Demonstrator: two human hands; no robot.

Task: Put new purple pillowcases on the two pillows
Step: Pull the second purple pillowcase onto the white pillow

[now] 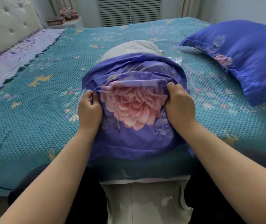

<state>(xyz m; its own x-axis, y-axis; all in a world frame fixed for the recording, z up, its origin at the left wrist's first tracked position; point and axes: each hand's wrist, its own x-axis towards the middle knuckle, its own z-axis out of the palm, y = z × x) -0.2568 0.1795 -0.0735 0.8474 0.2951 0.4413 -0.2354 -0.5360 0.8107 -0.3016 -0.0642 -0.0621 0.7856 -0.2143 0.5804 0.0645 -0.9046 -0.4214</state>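
Observation:
A cream pillow (133, 47) lies lengthwise on the bed in front of me, its near part inside a purple pillowcase (129, 139) printed with a large pink flower. The far end of the pillow sticks out bare. My left hand (89, 110) pinches a bunched fold of the case at its left side. My right hand (180, 106) grips the bunched fabric at the right side. A second pillow (248, 57) in a matching purple case lies at the right of the bed.
The bed carries a teal textured bedspread (40, 94) with small flower motifs. A clear plastic bag (176, 60) peeks out beside the pillow. A padded headboard (4, 23) stands at far left, a nightstand with red items (64, 16) behind, and a slatted radiator cover (129, 10) at the back wall.

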